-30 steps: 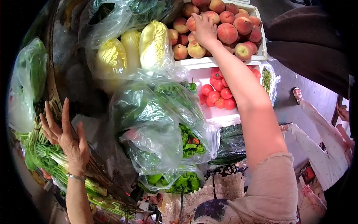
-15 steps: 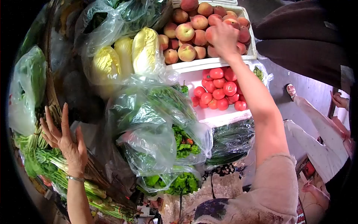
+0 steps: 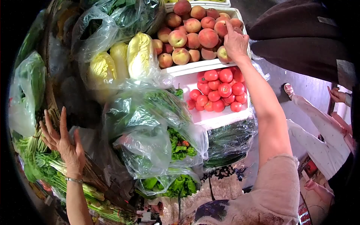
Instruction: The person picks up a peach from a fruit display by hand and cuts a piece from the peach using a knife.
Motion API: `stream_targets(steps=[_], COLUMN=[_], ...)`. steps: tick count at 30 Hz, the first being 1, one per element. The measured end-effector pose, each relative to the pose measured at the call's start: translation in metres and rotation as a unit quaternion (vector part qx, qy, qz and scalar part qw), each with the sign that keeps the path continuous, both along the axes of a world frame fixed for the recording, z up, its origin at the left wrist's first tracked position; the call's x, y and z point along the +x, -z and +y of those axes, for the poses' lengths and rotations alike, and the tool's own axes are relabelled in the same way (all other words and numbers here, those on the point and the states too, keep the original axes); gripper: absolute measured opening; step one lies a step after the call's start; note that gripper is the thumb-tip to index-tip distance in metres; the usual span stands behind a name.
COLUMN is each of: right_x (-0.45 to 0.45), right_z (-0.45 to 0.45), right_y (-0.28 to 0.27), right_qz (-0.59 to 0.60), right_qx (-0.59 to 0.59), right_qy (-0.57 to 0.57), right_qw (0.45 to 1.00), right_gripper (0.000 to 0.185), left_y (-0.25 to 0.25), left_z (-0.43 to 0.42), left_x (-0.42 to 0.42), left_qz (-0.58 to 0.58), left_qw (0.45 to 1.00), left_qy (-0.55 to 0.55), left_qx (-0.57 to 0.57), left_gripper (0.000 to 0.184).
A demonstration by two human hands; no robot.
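Note:
My left hand (image 3: 71, 152) is open, fingers spread, above bundled leafy greens (image 3: 47, 161) at the left; a thin band circles its wrist. At the upper right, my right hand (image 3: 237, 44) is over the right end of a white foam box (image 3: 198, 64) of peaches (image 3: 208, 38). One finger stretches out toward the back of the box; the other fingers look bent and are partly hidden. No peach shows in this hand. My right forearm passes over the right edge of a box of tomatoes (image 3: 225, 89).
Napa cabbages (image 3: 139, 56) and plastic bags of greens (image 3: 142, 146) fill the middle. Wrapped dark green vegetables (image 3: 229, 144) lie below the tomatoes. A person in dark clothing (image 3: 300, 30) stands at the upper right; another in pale trousers (image 3: 318, 138) is at the right.
My right hand has shifted rightward across the peaches, uncovering a large peach, and one finger now extends. The view has shifted slightly; my left hand stays spread over the greens.

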State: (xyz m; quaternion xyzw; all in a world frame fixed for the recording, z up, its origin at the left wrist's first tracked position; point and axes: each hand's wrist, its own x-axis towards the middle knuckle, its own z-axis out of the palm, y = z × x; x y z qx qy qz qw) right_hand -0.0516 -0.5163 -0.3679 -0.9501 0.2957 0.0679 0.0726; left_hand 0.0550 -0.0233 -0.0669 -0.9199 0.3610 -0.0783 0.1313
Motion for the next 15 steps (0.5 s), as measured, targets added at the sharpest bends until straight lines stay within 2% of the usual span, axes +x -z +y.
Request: stream_targets(steps=[2,4,6,7,8,10,11,12,14,15], right_x=[-0.003,-0.004,-0.005,-0.007,-0.006,-0.005,-0.009,-0.006,0.013,0.023], right_z=[0.0,0.004,0.006,0.005,0.004,0.004,0.007,0.013,0.024,0.033], right_y=[0.02,0.008,-0.004,0.0,0.003,0.009,0.011,0.008,0.003,-0.006], right_qz=[-0.241,-0.233,0.009,-0.063,-0.064,-0.202,-0.129,-0.13,-0.243,-0.301], right_qx=[-0.062,-0.058,0.008,-0.022,-0.019,-0.039,-0.062,-0.059,0.01,0.066], right_qy=[-0.06,-0.044,0.02,0.009,0.006,-0.049,-0.059,-0.06,-0.042,-0.075], right_qw=[0.967,0.97,1.0,0.998,0.998,0.977,0.988,0.988,0.969,0.948], right_gripper=[0.067,0.066,0.063,0.059,0.059,0.057,0.051,0.051,0.045,0.044], left_y=[0.001,0.001,0.001,0.001,0.0,-0.001,0.0,0.0,0.0,-0.001], left_z=[0.0,-0.001,0.0,0.0,0.0,-0.001,0.0,0.001,0.002,0.001], left_x=[0.0,0.0,-0.001,0.0,-0.001,-0.002,-0.002,-0.001,0.0,-0.001], left_qz=[0.001,-0.001,-0.001,-0.001,-0.001,0.0,0.002,-0.004,-0.014,-0.009], left_qw=[1.0,1.0,1.0,1.0,1.0,1.0,1.0,1.0,1.0,1.0], left_qy=[0.005,0.005,0.003,0.003,0.0,-0.011,-0.013,-0.011,-0.014,-0.016], left_qx=[-0.001,-0.005,-0.006,-0.005,-0.003,0.011,0.013,0.018,0.023,0.018], left_gripper=[0.062,0.062,0.062,0.062,0.062,0.06,0.06,0.061,0.061,0.061])
